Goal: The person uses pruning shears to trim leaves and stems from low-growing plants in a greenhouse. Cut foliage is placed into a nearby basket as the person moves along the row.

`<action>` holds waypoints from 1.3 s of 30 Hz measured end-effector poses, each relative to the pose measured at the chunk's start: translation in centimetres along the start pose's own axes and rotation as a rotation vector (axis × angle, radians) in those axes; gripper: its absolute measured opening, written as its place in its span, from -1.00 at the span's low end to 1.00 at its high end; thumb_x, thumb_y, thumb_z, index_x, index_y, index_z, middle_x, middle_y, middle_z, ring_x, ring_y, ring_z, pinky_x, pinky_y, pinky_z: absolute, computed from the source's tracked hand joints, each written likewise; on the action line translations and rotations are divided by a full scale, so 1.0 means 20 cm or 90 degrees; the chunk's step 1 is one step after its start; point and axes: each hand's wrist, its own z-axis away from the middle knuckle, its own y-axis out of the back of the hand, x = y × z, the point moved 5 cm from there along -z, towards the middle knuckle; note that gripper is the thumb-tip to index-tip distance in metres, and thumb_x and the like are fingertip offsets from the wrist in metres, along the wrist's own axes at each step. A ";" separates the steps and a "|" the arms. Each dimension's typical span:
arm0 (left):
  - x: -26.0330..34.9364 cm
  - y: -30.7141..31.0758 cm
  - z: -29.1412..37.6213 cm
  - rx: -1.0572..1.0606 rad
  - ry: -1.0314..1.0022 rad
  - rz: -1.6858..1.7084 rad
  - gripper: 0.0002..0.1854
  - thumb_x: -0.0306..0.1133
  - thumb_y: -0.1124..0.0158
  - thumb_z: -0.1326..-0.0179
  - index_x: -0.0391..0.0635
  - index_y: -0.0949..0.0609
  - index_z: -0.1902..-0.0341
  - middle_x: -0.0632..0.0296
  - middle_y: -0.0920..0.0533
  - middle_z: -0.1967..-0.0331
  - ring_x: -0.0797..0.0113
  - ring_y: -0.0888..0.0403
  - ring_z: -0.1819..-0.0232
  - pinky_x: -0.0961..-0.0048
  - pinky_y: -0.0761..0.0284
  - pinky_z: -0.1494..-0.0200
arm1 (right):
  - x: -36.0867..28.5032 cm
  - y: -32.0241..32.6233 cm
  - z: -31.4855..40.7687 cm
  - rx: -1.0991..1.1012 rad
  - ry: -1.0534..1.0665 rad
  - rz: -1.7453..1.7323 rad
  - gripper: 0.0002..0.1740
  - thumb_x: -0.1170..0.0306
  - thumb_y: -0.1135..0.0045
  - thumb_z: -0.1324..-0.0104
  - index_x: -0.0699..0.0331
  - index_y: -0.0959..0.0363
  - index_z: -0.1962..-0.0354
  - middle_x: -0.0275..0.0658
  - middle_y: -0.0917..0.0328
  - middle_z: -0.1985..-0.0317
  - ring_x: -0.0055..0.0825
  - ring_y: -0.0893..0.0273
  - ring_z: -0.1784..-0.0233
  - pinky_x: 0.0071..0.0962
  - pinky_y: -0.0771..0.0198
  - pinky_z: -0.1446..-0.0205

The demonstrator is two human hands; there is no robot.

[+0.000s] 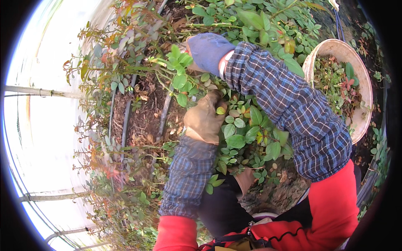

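My left hand (205, 117), in a tan work glove, reaches low into a leafy rose bush (237, 139), its fingers curled among leaves and stems. What lies between those fingers is hidden. Above it, my right hand (205, 51) wears a glove with a blue knitted cuff; its fingers point left and are mostly hidden behind the cuff. Bright green rose leaves (180, 73) and cut-looking stems stand just below and left of it. Whether the right hand holds anything cannot be seen.
A dirty white bucket (362, 67) with plant clippings (336, 81) stands at the right. Black irrigation pipes (127, 117) run over mulched soil (144, 116) at the left. More rose bushes (106, 157) line the bed beside plastic sheeting (50, 131) with poles (47, 92).
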 end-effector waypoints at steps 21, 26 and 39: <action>0.02 -0.01 -0.01 -0.011 0.018 0.010 -0.67 -0.16 -0.45 -0.23 0.05 -0.71 -0.03 -0.03 -0.76 0.18 -0.13 -0.74 0.19 0.10 -0.66 0.14 | 0.16 0.18 0.11 -0.099 -0.226 -0.261 -0.28 -0.12 -0.15 -0.34 0.47 -0.60 0.01 -0.15 -0.70 0.43 -0.47 -0.73 0.41 -0.45 -0.60 0.38; 0.04 -0.01 -0.01 -0.056 0.045 -0.005 -0.67 -0.29 -0.39 -0.29 -0.13 -0.68 -0.09 -0.05 -0.78 0.16 -0.04 -0.79 0.14 0.20 -0.70 0.09 | 0.03 0.15 0.01 -0.102 -0.058 -0.179 -0.36 -0.04 -0.10 -0.38 0.50 -0.64 0.12 -0.05 -0.74 0.41 -0.34 -0.77 0.36 -0.34 -0.68 0.31; 0.01 0.00 0.00 -0.051 0.009 0.020 -0.70 -0.25 -0.37 -0.31 -0.01 -0.69 -0.08 -0.07 -0.75 0.18 -0.09 -0.73 0.17 0.16 -0.64 0.08 | 0.05 0.17 -0.07 -0.049 -0.121 -0.040 -0.48 0.11 -0.08 -0.37 0.39 -0.65 -0.02 0.18 -0.68 0.01 -0.05 -0.70 -0.08 -0.15 -0.57 -0.15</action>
